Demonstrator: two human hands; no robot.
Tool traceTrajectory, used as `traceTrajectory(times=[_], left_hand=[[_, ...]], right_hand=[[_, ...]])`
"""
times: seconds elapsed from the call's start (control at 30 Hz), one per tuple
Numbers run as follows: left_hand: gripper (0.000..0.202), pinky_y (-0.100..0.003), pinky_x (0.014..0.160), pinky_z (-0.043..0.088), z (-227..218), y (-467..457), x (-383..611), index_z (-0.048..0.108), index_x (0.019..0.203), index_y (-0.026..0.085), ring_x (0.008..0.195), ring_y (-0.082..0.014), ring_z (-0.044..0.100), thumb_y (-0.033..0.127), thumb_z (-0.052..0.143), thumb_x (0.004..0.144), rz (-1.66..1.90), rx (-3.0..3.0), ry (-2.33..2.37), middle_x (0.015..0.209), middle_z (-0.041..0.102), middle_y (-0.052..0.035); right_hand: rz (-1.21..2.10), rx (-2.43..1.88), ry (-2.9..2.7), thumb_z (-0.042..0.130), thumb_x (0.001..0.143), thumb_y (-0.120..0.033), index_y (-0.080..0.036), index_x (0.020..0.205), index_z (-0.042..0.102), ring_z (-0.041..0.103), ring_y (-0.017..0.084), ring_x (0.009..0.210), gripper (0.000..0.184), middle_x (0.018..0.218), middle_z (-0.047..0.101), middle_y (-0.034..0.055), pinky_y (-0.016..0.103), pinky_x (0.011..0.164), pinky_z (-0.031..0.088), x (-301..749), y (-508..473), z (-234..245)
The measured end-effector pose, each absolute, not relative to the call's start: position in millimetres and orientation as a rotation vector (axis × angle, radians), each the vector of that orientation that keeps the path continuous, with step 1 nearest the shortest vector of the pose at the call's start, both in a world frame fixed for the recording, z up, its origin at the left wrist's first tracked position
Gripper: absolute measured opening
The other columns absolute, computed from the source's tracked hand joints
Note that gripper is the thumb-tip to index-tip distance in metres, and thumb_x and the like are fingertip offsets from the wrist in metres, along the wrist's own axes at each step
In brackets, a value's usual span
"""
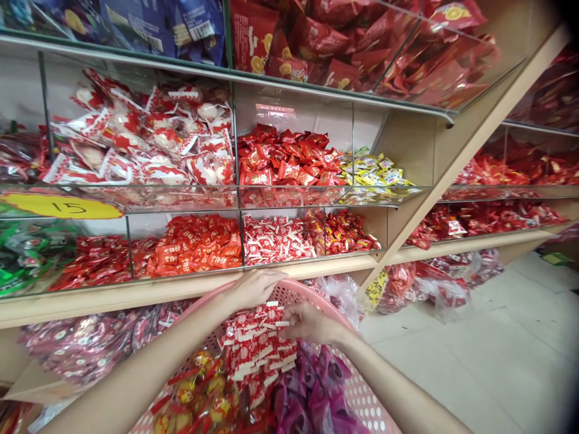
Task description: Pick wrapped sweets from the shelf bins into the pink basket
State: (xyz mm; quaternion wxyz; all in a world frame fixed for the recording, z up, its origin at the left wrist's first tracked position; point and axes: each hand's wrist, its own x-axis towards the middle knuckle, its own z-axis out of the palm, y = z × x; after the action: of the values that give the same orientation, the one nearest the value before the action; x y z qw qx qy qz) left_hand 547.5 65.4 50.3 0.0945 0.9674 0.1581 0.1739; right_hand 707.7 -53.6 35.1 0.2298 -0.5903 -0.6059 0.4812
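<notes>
A pink perforated plastic basket (368,392) stands against the lower shelf edge. My left hand (256,288) lies over its far rim, closed on it, with the fingers pointing right. Inside the basket, my right hand (310,322) has its fingers curled against a heap of small red-and-white wrapped candies (253,343); the fingertips are partly hidden among them. Purple-wrapped sweets (312,392) lie at the basket's right. Yellow-and-red figure-shaped sweets in clear wrappers (203,392) fill its left side.
Behind the basket, a bottom shelf bin holds matching red-and-white candies (278,241). Orange-red packets (196,250) sit in the bin beside it. A yellow price tag (63,206) reads 15. Bagged goods (85,343) lie under the shelf. A slanted wooden post (452,166) rises at right, beside tiled floor (452,361).
</notes>
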Motion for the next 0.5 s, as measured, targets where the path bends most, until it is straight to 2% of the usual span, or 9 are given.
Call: traceTrajectory(times=[0.2, 0.37, 0.5], left_hand=[[0.042, -0.033, 0.097, 0.046, 49.3, 65.2, 547.1, 0.060, 0.121, 0.018, 0.113, -0.0193, 0.059, 0.007, 0.042, 0.084, 0.491, 2.903, 0.471, 0.123, 0.063, -0.0062], [0.041, -0.032, 0.098, 0.045, 48.8, 65.9, 546.9, 0.058, 0.122, 0.019, 0.114, -0.0184, 0.058, 0.009, 0.041, 0.086, 0.488, 2.898, 0.487, 0.124, 0.062, -0.0053], [0.041, -0.033, 0.098, 0.045, 48.5, 66.6, 547.2, 0.059, 0.122, 0.019, 0.113, -0.0190, 0.059, 0.010, 0.041, 0.086, 0.473, 2.902, 0.481, 0.124, 0.062, -0.0054]], right_hand=[[1.313, -1.641, -1.612, 0.072, 0.062, -0.023, -0.016, 0.065, 0.058, 0.043, 0.009, 0.055, 0.016, 0.058, 0.051, -0.0063, 0.021, 0.052, 0.031, 702.5, -52.9, 20.5], [1.223, -1.777, -1.668, 0.072, 0.061, -0.015, -0.015, 0.066, 0.060, 0.041, 0.008, 0.053, 0.013, 0.056, 0.049, -0.0074, 0.021, 0.050, 0.028, 695.4, -54.8, 24.0], [1.025, -1.871, -1.744, 0.072, 0.062, -0.016, -0.016, 0.067, 0.059, 0.045, 0.009, 0.057, 0.014, 0.059, 0.051, -0.0062, 0.021, 0.051, 0.028, 693.7, -56.7, 26.1]])
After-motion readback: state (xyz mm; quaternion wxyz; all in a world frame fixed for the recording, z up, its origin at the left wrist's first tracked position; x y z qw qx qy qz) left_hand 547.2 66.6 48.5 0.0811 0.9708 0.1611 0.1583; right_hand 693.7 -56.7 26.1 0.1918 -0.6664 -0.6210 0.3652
